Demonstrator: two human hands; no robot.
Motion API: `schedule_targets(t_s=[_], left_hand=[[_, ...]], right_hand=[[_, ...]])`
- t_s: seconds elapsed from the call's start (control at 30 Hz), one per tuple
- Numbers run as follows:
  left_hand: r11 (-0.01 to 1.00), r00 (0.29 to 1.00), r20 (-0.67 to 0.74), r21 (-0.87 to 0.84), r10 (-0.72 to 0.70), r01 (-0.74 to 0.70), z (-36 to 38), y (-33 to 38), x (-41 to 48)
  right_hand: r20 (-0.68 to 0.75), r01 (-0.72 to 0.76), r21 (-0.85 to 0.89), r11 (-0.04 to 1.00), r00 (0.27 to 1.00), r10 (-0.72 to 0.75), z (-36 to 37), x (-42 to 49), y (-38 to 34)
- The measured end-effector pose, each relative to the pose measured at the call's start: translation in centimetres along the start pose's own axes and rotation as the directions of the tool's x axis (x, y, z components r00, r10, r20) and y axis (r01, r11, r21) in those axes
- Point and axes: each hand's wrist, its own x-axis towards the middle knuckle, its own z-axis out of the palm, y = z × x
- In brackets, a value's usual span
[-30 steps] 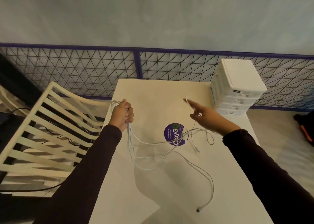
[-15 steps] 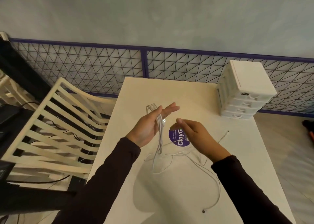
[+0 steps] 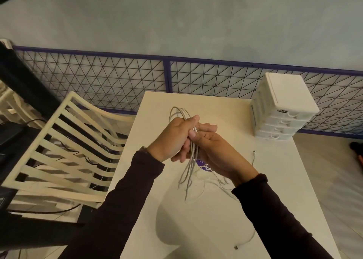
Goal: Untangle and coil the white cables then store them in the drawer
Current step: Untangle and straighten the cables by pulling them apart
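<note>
Both hands have come together since half a second ago, when they were apart. Now the left hand [image 3: 174,136] is closed around a bunch of thin, smooth white cables [image 3: 191,160], and the right hand [image 3: 213,150] seems to pinch them too. Loops curl above the fist; loose ends dangle onto the flat cream table [image 3: 225,219]. Blocky white plastic drawers [image 3: 280,109] stand shut at the far right corner.

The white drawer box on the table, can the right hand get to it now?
Probably not yet. The way to the drawer box looks clear across the table, but the right hand is busy gripping the white cables together with the left hand.
</note>
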Motion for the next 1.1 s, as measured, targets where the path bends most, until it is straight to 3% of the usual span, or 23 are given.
schedule_targets(t_s=[0.17, 0.3, 0.5, 0.67, 0.93, 1.03, 1.1], left_hand=[[1.0, 0.994, -0.111, 0.03, 0.003, 0.001, -0.1, 0.8, 0.1], [0.995, 0.984, -0.158, 0.075, 0.084, -0.073, -0.4, 1.6, 0.4], [0.971, 0.968, -0.114, 0.103, 0.225, -0.214, -0.7, 3.5, 0.4], [0.968, 0.97, -0.032, 0.084, 0.242, -0.238, -0.5, 4.7, 0.8], [0.978, 0.976, -0.067, 0.004, 0.209, -0.209, -0.7, 4.4, 1.3], [0.985, 0.981, -0.089, -0.009, 0.172, -0.173, -0.9, 3.7, 1.5], [0.987, 0.982, -0.11, -0.02, 0.153, -0.156, -0.9, 3.3, 1.6]], right_hand=[[0.018, -0.034, -0.131, 0.991, 0.999, 0.037, -0.2, -0.5, -0.9], [0.046, -0.081, -0.174, 0.981, 0.995, 0.09, -0.2, -1.1, -1.1], [0.16, -0.036, -0.078, 0.996, 0.986, 0.048, -0.5, -1.8, -1.9], [0.323, 0.027, -0.006, 1.0, 0.946, -0.024, -1.1, -1.0, -3.0], [0.13, 0.09, 0.153, 0.984, 0.985, -0.111, -0.3, -0.8, -1.1], [0.039, 0.075, 0.05, 0.996, 0.996, -0.077, -0.1, -1.0, -0.8], [0.06, 0.057, 0.021, 0.998, 0.997, -0.058, 0.0, -0.9, -0.7]])
